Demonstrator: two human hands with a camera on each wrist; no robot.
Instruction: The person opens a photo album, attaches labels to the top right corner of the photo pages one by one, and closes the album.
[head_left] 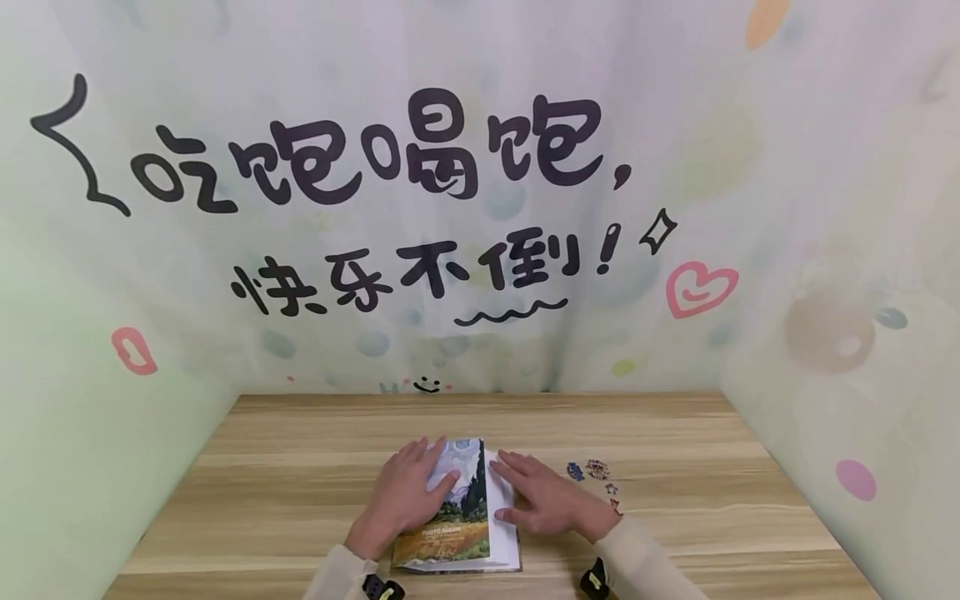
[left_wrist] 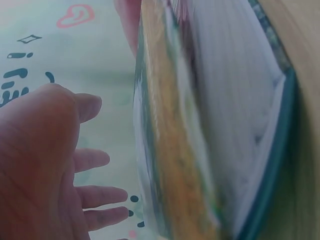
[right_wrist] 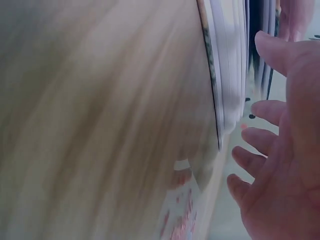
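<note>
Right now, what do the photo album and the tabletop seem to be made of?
Photo album: probably card and paper, judging by the printed cover and thin white page edges; cover finish unclear.
Tabletop: wood or wood-look laminate, smooth and fairly matte-looking, going by its streaked brown grain.

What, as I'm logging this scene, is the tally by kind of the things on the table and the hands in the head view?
Photo album: 1
Small colourful pieces: 4 visible
Left hand and right hand: 2
Total: 7
</note>
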